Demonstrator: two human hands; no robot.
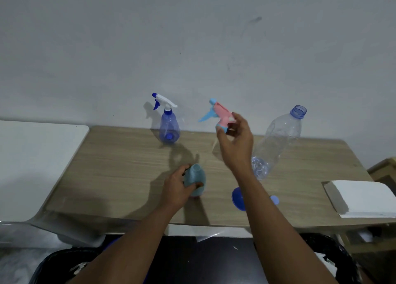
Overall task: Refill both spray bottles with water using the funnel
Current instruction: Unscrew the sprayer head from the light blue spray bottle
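Head view: wood-grain bench [107, 176] against a pale grey wall [192, 37]. Far centre: blue spray bottle [169, 127], translucent, pear-shaped, upright, with its white-and-blue sprayer fitted. Right of centre: clear water bottle [278, 138], ribbed plastic, uncapped blue neck; water level cannot be read. Near edge, right of centre: blue funnel [237, 198], round mouth, partly hidden behind the right forearm. Small blue cap [275, 199] lies just right of that forearm. Far right, near edge: white folded pad [362, 198]. A white board [32, 155] adjoins the bench on the left. Left hand [175, 189] is low, forearm reaching in from the near edge; its fingers [198, 184] and thumb wrap the teal spray bottle [196, 181], matte, opaque, standing near centre with its neck open. Right hand [235, 138] is raised above the bench between the blue spray bottle and the water bottle, wrist bent; thumb and fingers pinch the collar of the pink-and-light-blue trigger head [218, 114], which is clear of any bottle, nozzle pointing left.
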